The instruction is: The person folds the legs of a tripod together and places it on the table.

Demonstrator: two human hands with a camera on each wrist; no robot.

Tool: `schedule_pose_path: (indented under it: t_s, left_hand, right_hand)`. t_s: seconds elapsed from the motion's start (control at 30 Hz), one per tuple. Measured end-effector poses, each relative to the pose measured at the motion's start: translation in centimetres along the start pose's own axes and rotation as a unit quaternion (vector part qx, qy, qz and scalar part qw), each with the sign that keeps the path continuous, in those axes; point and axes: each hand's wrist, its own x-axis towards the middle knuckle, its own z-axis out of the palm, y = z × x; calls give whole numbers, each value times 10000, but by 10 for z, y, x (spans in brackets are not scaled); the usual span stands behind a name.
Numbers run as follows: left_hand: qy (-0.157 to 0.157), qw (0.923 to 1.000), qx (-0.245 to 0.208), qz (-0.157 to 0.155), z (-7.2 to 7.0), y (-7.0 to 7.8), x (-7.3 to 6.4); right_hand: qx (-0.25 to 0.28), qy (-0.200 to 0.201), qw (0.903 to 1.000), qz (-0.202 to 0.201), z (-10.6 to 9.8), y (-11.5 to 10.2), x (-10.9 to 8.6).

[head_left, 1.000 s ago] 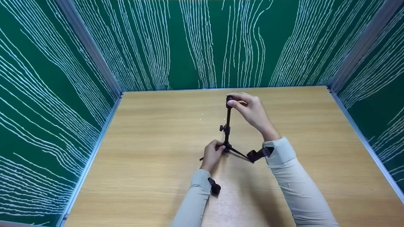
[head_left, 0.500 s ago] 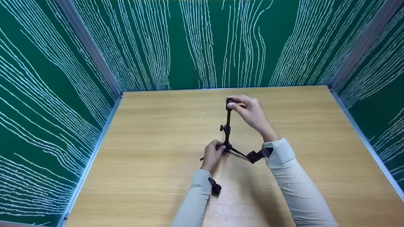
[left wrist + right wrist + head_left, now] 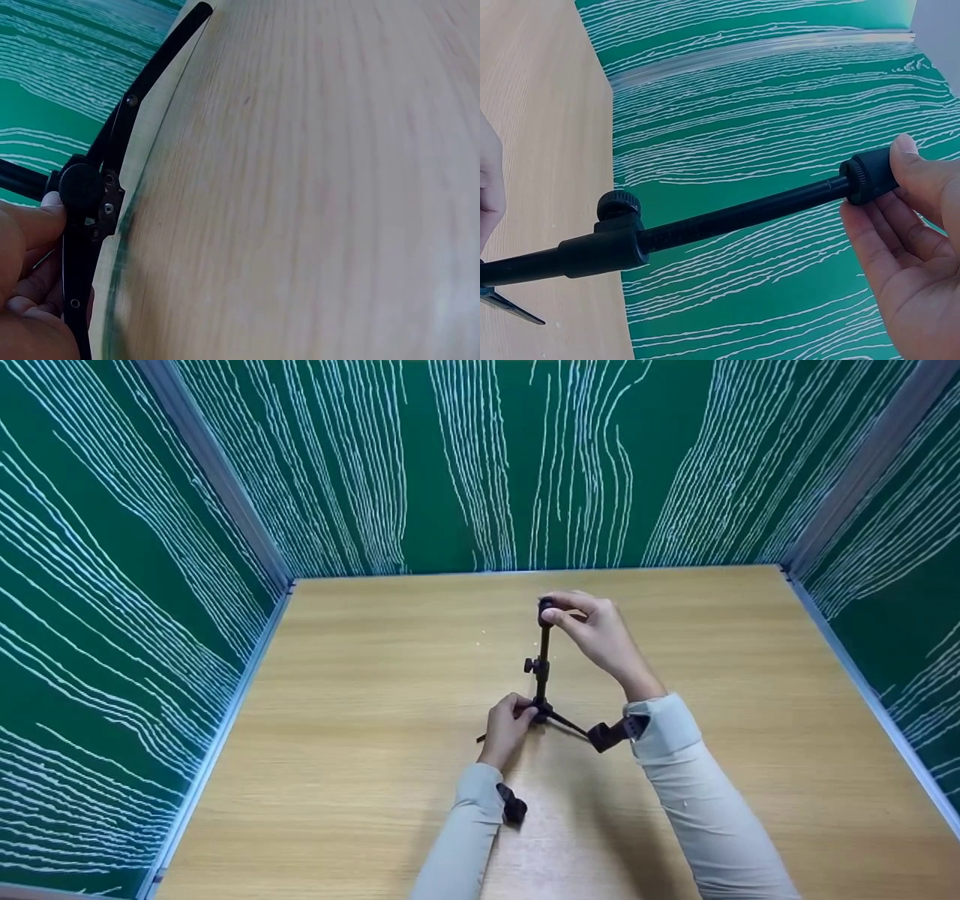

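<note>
The right hand (image 3: pixel 600 637), just right of centre in the head view, pinches the dark end piece (image 3: pixel 874 176) at the top of a black tripod stand (image 3: pixel 541 690) between thumb and fingers. Lower down, the left hand (image 3: pixel 505 727) pinches the same stand at its hub (image 3: pixel 81 187), thumb against the joint and fingers curled behind a leg. The stand is upright near the middle of the frame, with its legs (image 3: pixel 150 82) splayed. The step in hand looks like setting the height or turn of the stem while the base is kept steady; the next move would probably call for a firm left hold and a straight push, pull or twist from the right, then perhaps tightening the side knob (image 3: pixel 619 204). That knob is round and ridged, on a thicker collar (image 3: pixel 604 251) from which the slim, smooth stem (image 3: pixel 742 217) runs; the end piece has a knurled ring. The legs are flat, narrow bars with small rivets. Farther out, pale sleeves (image 3: pixel 465 832) end at the wrists, the tabletop (image 3: pixel 360 697) shows fine wood grain, and green walls (image 3: pixel 442 525) with wavering white lines fill the upper frame.
</note>
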Motion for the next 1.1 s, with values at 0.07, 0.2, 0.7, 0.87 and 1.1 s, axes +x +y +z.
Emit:
schedule_pose_path:
  t_s: [0.07, 0.2, 0.7, 0.87, 1.1]
  left_hand:
    - [-16, 10000, 43, 27, 0, 0, -1]
    - [-19, 9998, 142, 112, -2, 1, -1]
    - [-20, 9998, 191, -51, -1, 1, -1]
    - [-47, 9998, 171, -108, -2, 3, -1]
    - [-16, 9998, 165, -59, -2, 3, -1]
  right_hand:
    - [-6, 12, 10000, -20, 0, 0, 0]
    - [19, 31, 10000, -91, 1, 1, -1]
    - [-40, 43, 10000, -80, 5, 8, -3]
    - [-125, 69, 9998, -129, 5, 9, -3]
    - [-62, 98, 9999, -125, 5, 10, -2]
